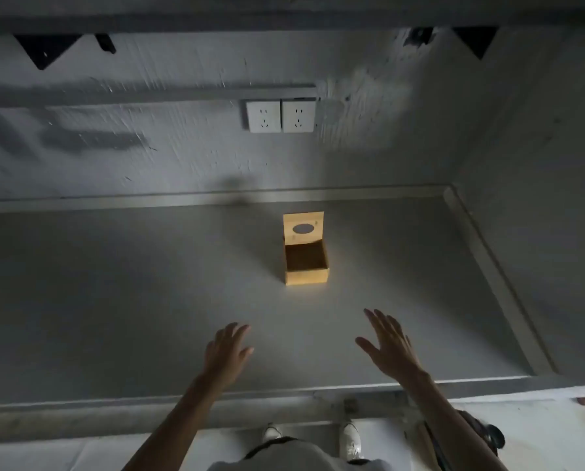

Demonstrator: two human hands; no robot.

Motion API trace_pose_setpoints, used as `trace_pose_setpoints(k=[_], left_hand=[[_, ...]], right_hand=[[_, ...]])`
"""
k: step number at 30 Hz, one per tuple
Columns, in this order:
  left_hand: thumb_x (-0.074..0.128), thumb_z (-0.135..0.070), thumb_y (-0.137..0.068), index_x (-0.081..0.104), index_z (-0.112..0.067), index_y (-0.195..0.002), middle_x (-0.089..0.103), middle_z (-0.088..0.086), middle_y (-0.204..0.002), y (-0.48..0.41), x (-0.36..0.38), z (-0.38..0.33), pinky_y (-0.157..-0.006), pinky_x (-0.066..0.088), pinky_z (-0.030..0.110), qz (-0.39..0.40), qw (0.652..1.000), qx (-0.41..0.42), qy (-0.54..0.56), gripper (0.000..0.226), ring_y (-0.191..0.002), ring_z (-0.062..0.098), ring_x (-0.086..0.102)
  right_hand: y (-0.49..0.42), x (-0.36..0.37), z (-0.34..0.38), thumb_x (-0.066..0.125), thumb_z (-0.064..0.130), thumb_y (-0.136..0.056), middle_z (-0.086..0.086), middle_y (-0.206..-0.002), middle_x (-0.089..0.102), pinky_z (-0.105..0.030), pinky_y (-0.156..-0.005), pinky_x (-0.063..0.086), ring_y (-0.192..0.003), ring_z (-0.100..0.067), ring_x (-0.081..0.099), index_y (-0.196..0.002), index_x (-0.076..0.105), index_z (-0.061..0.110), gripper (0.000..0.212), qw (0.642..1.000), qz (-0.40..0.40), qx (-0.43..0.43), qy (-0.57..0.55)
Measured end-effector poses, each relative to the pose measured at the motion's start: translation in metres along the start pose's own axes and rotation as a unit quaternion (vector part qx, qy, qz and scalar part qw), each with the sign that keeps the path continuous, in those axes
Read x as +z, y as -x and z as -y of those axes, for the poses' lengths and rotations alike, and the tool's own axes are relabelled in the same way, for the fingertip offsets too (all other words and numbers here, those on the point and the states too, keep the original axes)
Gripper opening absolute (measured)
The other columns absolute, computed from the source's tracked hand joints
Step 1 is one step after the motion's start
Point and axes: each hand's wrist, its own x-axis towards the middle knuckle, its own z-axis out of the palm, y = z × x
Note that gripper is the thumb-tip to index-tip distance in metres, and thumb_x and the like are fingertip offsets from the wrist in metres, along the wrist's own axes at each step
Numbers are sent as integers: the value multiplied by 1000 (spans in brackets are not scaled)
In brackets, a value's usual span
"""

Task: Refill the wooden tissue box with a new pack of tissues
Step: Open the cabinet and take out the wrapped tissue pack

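Observation:
A small wooden tissue box [306, 276] stands in the middle of a grey counter [114, 300]. Its lid [303, 228], with an oval slot, is swung up and stands upright at the back. The inside of the box looks dark and empty. My left hand [226, 351] hovers over the counter in front of the box and to its left, fingers apart, holding nothing. My right hand [388, 345] hovers in front and to the right, also spread and empty. No pack of tissues is in view.
Two white wall sockets [280, 116] sit on the grey wall behind the counter. A side wall closes the counter on the right. Black shelf brackets [46, 51] hang above. My shoes [350, 440] and the pale floor show below the counter's front edge.

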Motion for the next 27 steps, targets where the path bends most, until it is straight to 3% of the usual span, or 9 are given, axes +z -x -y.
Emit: trace_pose_setpoints(k=[2, 4, 7, 11, 19, 27], left_hand=[[61, -40, -90, 31, -32, -149, 22, 5, -159, 7, 9, 3, -105, 34, 56, 112, 992, -52, -13, 67, -144, 36, 24], [58, -44, -91, 14, -41, -151, 0, -3, -163, 15, 21, 12, -108, 24, 64, 190, 978, -83, -17, 75, -148, 37, 3], [63, -45, -88, 7, -41, -152, -10, -4, -163, 23, 41, 19, -107, 18, 71, 213, 972, -104, -3, 85, -148, 40, -9], [71, -43, -81, 8, -38, -153, -9, -2, -163, 28, 49, 14, -105, 15, 76, 199, 973, -117, -13, 96, -147, 41, -11], [71, -41, -82, 11, -43, -151, -9, -5, -163, 25, 47, 13, -104, 15, 76, 194, 973, -122, 3, 92, -148, 38, -12], [72, -41, -80, 13, -45, -150, -6, -10, -163, 24, 54, 11, -105, 15, 76, 156, 978, -135, -11, 92, -149, 36, -7]], right_hand=[[2, 28, 0, 42, 64, -91, 1, -165, 6, -52, -115, 26, -148, -36, 11, -154, 13, 36, 75, 994, 98, 42, 0], [12, 59, -4, 50, 61, -90, 3, -165, -2, -56, -113, 28, -147, -41, 6, -153, 11, 40, 77, 983, 165, 72, 38], [22, 97, -11, 65, 59, -81, -1, -163, 3, -60, -104, 36, -141, -42, 10, -152, 18, 41, 88, 988, 112, 64, 88], [17, 92, -11, 68, 56, -79, -2, -163, 5, -59, -104, 36, -140, -43, 9, -152, 20, 40, 88, 986, 126, 64, 87], [19, 101, -17, 71, 57, -76, -1, -160, 14, -55, -95, 41, -136, -39, 20, -147, 33, 41, 82, 993, 82, 47, 66], [17, 112, -25, 74, 53, -74, 1, -161, 17, -53, -95, 41, -136, -37, 21, -147, 35, 42, 84, 997, 33, 37, 61]])
